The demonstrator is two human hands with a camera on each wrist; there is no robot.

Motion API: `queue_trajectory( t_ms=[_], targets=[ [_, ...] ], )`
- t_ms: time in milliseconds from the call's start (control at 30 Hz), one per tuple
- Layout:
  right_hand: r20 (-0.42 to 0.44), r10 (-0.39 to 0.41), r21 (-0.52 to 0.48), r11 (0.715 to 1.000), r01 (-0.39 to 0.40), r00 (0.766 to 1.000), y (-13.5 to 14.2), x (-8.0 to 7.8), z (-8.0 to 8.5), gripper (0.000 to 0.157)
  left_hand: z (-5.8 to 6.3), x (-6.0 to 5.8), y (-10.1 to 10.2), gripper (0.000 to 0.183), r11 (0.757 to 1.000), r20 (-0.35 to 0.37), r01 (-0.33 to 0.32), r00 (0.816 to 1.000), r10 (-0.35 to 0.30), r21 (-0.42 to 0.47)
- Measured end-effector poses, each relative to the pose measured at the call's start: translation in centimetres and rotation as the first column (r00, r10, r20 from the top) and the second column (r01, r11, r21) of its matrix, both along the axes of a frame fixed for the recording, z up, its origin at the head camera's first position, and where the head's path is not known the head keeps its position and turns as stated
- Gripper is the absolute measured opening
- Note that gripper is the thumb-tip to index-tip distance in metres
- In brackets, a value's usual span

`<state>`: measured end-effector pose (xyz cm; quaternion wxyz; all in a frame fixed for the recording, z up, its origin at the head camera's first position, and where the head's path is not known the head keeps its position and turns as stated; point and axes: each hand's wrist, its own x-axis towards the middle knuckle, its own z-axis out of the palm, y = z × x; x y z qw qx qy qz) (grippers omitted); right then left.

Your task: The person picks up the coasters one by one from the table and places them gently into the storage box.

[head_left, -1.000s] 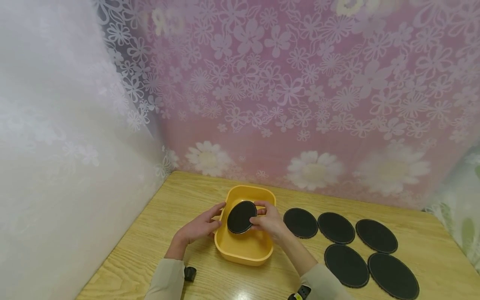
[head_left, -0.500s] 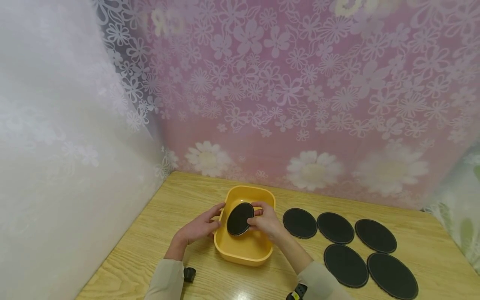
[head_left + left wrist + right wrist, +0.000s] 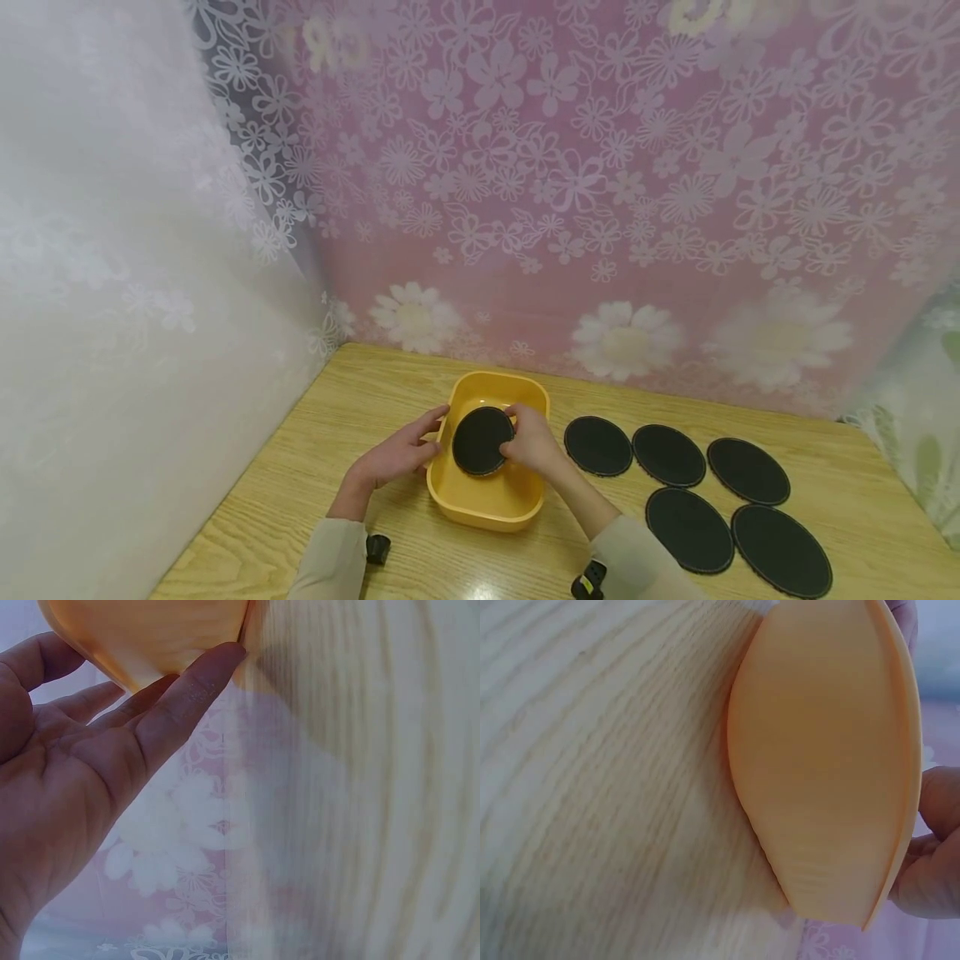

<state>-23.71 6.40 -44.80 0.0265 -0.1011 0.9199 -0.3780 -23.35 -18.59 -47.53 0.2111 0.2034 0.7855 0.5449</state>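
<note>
Head view: right hand pinching the black round pad has dropped it lower and flatter over the yellow tray than a second ago; left wrist view: left hand, fingers straight, touches the tray's wall; right wrist view: tray on worktop.

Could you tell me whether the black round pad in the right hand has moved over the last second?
Yes: the black round pad has tilted flatter and sunk slightly into the yellow tub.
</note>
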Motion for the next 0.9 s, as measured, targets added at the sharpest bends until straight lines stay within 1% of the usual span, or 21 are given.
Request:
queue_trajectory(
  t_ms=[100, 200, 300, 400, 433, 533, 600, 667, 800, 900],
  targets=[
    [0.018, 0.047, 0.064, 0.997, -0.048, 0.999, 0.2, -0.4, 0.1, 0.052, 0.0, -0.1, 0.0, 0.063, 1.0, -0.007, 0.002, 1.0, -0.002, -0.002],
    [0.07, 0.105, 0.105, 0.988, -0.112, 0.992, 0.6, -1.1, 0.3, 0.046, 0.0, -0.1, 0.0, 0.063, 1.0, -0.012, 0.0, 1.0, -0.001, -0.008],
    [0.153, 0.124, 0.133, 0.981, -0.144, 0.98, 0.7, -1.5, 0.6, 0.048, -0.1, -0.1, -0.1, 0.063, 1.0, -0.013, -0.004, 1.0, 0.004, -0.012],
    [0.21, 0.111, 0.161, 0.976, -0.146, 0.971, 0.7, -1.8, 0.8, 0.051, -0.1, -0.1, 0.0, 0.063, 1.0, -0.014, -0.005, 1.0, 0.005, -0.012],
    [0.238, 0.088, 0.165, 0.978, -0.129, 0.967, 0.6, -1.6, 1.0, 0.052, -0.1, -0.1, 0.0, 0.063, 1.0, -0.015, -0.004, 1.0, 0.004, -0.012],
    [0.268, 0.064, 0.174, 0.978, -0.114, 0.961, 0.5, -1.5, 1.4, 0.052, -0.1, -0.2, 0.1, 0.063, 1.0, -0.019, -0.002, 1.0, 0.002, -0.016],
    [0.284, 0.054, 0.174, 0.979, -0.107, 0.957, 0.5, -1.4, 1.6, 0.048, -0.1, -0.2, 0.2, 0.063, 1.0, -0.022, 0.0, 1.0, 0.0, -0.016],
    [0.296, 0.053, 0.174, 0.979, -0.109, 0.954, 0.4, -1.3, 1.8, 0.043, -0.2, -0.3, 0.2, 0.063, 1.0, -0.024, 0.002, 1.0, -0.002, -0.014],
    [0.308, 0.076, 0.19, 0.972, -0.139, 0.949, 0.3, -1.3, 1.8, 0.031, -0.1, -0.1, 0.2, 0.063, 1.0, -0.022, 0.007, 1.0, -0.007, -0.006],
    [0.3, 0.087, 0.2, 0.968, -0.151, 0.95, 0.1, -1.2, 1.8, 0.033, 0.1, 0.1, 0.1, 0.063, 1.0, -0.026, 0.007, 1.0, -0.007, -0.002]
  ],
)
